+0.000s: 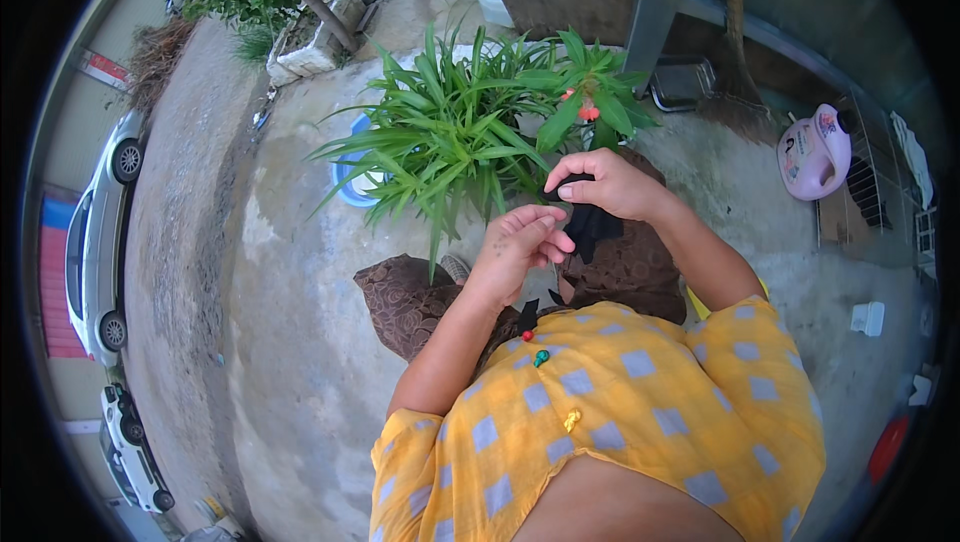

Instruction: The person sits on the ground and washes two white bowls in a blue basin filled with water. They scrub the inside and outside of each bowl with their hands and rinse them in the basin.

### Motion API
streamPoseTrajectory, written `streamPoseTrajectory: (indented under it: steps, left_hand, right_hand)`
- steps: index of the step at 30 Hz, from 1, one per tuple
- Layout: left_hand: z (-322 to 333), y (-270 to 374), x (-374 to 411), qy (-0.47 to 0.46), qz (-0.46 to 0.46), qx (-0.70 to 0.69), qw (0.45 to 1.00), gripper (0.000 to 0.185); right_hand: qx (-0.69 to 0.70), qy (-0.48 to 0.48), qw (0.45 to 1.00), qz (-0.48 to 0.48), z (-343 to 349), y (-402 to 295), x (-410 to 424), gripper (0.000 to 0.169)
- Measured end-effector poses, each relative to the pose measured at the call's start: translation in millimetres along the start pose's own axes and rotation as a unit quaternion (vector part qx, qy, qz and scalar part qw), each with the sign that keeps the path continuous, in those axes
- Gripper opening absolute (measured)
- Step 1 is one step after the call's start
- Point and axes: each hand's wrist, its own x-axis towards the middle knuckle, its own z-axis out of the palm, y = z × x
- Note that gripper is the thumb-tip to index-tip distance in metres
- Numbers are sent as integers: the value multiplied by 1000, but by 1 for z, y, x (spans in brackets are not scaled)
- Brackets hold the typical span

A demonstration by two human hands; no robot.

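My right hand has its thumb and index finger around a bunched edge of black cloth, which hangs over my patterned brown trouser leg. Just below and to the left, my left hand is raised with thumb and index fingertips pinched together. Whether something thin lies between them cannot be told. A small black cloth strip lies near my lap, beside the red button of my yellow checked top.
Leafy potted plants stand close in front, with a blue basin partly under the leaves. To the right are a broom, a metal tray, a pink jug and a wire rack. Parked cars stand far left.
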Motion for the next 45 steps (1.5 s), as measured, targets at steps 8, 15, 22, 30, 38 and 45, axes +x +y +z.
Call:
streamPoseTrajectory:
  steps: [8, 15, 22, 30, 38, 45]
  left_hand:
    - [7, 31, 68, 176, 184, -72, 964, 26]
    - [-13, 33, 153, 213, 151, -294, 920, 31]
    - [-43, 45, 201, 218, 117, -417, 875, 28]
    - [-81, 30, 192, 176, 88, -373, 907, 18]
    - [-84, 4, 154, 156, 93, -277, 943, 14]
    - [-99, -11, 142, 133, 91, -264, 951, 31]
  right_hand:
    - [34, 35, 998, 28, -6, 9, 0, 16]
    - [39, 17, 998, 50, -9, 21, 2, 16]
    - [28, 25, 997, 61, -11, 27, 10, 17]
    - [-58, 100, 993, -29, -13, 42, 44, 18]
    - [-183, 177, 966, -36, -17, 59, 99, 15]
    - [-368, 131, 917, -78, -29, 51, 159, 18]
